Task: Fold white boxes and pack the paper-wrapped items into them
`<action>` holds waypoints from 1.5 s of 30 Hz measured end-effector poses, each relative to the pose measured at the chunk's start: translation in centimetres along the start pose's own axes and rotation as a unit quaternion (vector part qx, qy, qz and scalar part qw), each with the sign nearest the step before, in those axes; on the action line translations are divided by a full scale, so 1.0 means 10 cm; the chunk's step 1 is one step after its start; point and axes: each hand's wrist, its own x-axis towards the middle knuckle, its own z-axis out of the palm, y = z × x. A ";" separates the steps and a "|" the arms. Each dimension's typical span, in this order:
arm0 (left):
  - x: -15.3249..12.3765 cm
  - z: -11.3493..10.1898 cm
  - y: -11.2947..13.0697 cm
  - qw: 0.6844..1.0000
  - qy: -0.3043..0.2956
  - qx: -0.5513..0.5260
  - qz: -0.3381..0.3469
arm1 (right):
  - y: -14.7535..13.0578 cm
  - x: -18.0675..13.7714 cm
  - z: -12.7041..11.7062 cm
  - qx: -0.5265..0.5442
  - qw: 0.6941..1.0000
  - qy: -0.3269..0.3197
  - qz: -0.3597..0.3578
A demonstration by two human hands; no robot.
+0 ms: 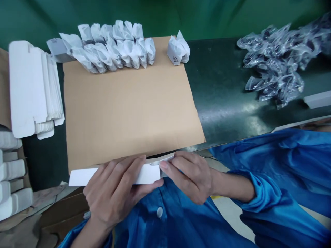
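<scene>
By the near edge of the cardboard sheet, the left hand clamps its fingers round a white carton, seemingly steadying it while the right hand pinches its end flap.

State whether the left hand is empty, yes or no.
No, the left hand grips a white carton, with its fingers over the top, while the right hand touches the carton's flap end.

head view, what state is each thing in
white box, held, right end open
left hand, closed around the box
right hand, holding the box's end flap
cardboard sheet, lying flat
flattened white cartons, stacked
white wrapped packets, mostly bunched in rows
clear plastic bags, filled, heaped
</scene>
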 end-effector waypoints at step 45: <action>-0.19 0.16 -0.35 0.968 -0.111 0.086 -0.210 | 0.60 0.36 0.35 0.275 0.813 -0.141 0.493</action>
